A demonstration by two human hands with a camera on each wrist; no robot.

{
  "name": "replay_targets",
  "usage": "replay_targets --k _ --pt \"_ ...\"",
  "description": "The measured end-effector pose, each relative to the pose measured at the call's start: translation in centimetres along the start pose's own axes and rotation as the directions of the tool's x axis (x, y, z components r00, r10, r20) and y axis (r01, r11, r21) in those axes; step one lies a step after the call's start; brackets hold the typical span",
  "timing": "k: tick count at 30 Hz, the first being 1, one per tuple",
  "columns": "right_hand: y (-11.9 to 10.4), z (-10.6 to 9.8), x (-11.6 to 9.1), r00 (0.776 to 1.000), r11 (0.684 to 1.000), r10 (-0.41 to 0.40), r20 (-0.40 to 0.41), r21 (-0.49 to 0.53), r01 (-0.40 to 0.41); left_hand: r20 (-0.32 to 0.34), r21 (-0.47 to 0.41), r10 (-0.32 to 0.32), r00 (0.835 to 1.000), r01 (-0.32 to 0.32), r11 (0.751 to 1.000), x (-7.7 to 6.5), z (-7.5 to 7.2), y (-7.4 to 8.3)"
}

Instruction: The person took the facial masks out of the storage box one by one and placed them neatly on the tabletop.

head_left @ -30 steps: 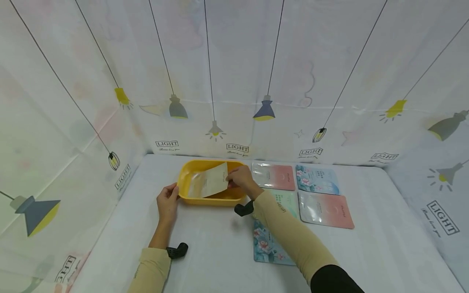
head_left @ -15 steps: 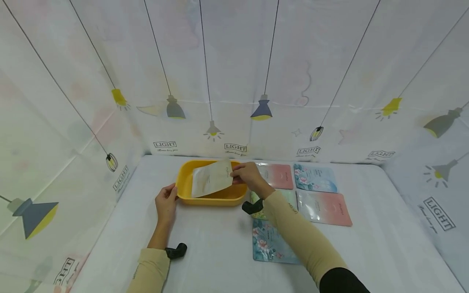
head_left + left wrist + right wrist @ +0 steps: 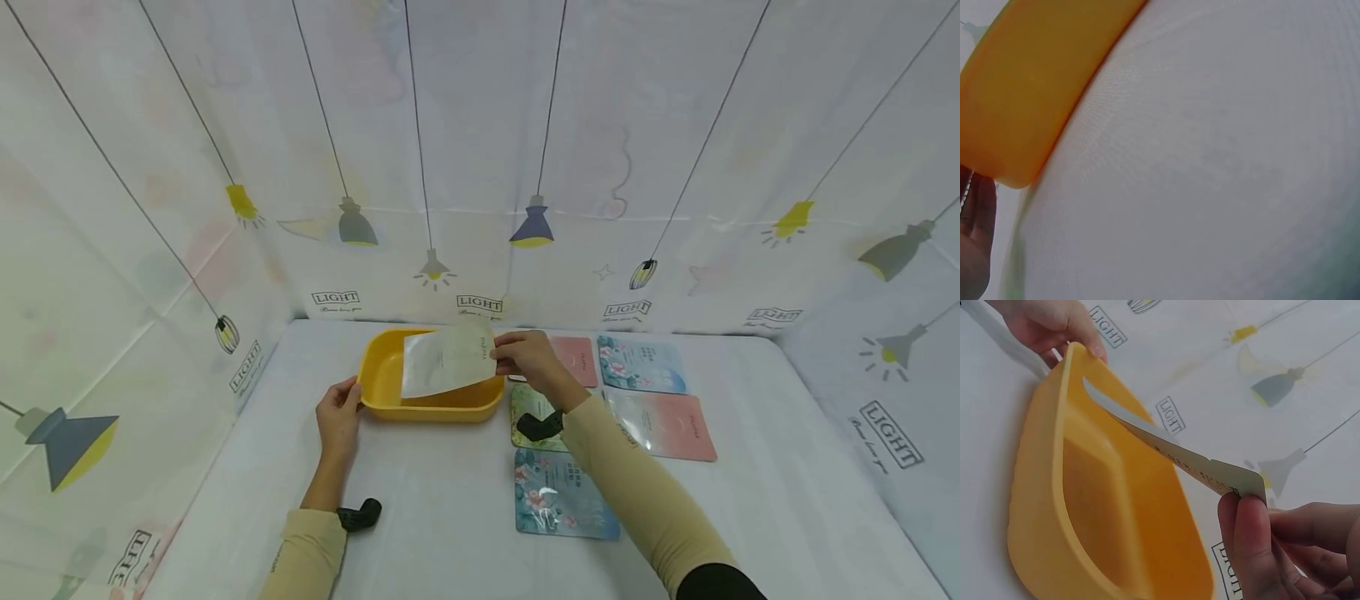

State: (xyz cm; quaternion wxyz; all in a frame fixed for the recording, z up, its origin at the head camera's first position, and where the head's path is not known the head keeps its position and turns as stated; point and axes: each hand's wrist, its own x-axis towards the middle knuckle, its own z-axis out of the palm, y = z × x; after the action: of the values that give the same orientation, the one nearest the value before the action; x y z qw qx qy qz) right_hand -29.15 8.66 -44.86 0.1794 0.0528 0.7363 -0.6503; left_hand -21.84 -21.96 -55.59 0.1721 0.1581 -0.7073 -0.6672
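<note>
A cream face mask packet (image 3: pixel 446 362) hangs tilted over the yellow plastic tray (image 3: pixel 431 414). My right hand (image 3: pixel 531 357) pinches the packet's right end between thumb and fingers; the right wrist view shows this pinch from close up, with the packet (image 3: pixel 1194 467) bending slightly along its length. At the tray's left end, my left hand (image 3: pixel 339 421) holds the rim. In the left wrist view only part of that hand (image 3: pixel 977 231) appears, against the tray's outer wall (image 3: pixel 1041 81). The tray's bare inside floor shows in the right wrist view.
Right of the tray, several packets lie flat on the white tabletop (image 3: pixel 435 517): pink (image 3: pixel 663 425), blue floral (image 3: pixel 642 364), another blue floral (image 3: pixel 566 496), a green one (image 3: pixel 528 408) and a pink one (image 3: pixel 576 358), both partly behind my right arm. A lamp-patterned curtain (image 3: pixel 465 125) stands behind.
The right hand has moved right and slightly up, lifting the cream packet out of the tray's interior to above its right part. The left hand stays at the tray's rim.
</note>
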Motion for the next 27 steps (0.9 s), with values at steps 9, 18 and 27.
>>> replay_targets --k 9,18,27 --pt "-0.4 -2.3 -1.6 1.0 1.0 -0.007 -0.009 0.03 0.007 -0.002 -0.014 0.004 1.0 -0.004 1.0 0.1 0.0 -0.1" --pt "-0.6 -4.5 -3.4 1.0 1.0 -0.001 -0.023 0.03 0.002 -0.003 -0.031 0.015 1.0 -0.015 0.999 0.0 0.0 -0.1" --pt "-0.1 -7.2 -5.5 0.998 0.998 -0.057 -0.01 -0.005 0.057 -0.005 -0.035 0.03 1.0 -0.03 0.999 -0.1 0.1 0.0"
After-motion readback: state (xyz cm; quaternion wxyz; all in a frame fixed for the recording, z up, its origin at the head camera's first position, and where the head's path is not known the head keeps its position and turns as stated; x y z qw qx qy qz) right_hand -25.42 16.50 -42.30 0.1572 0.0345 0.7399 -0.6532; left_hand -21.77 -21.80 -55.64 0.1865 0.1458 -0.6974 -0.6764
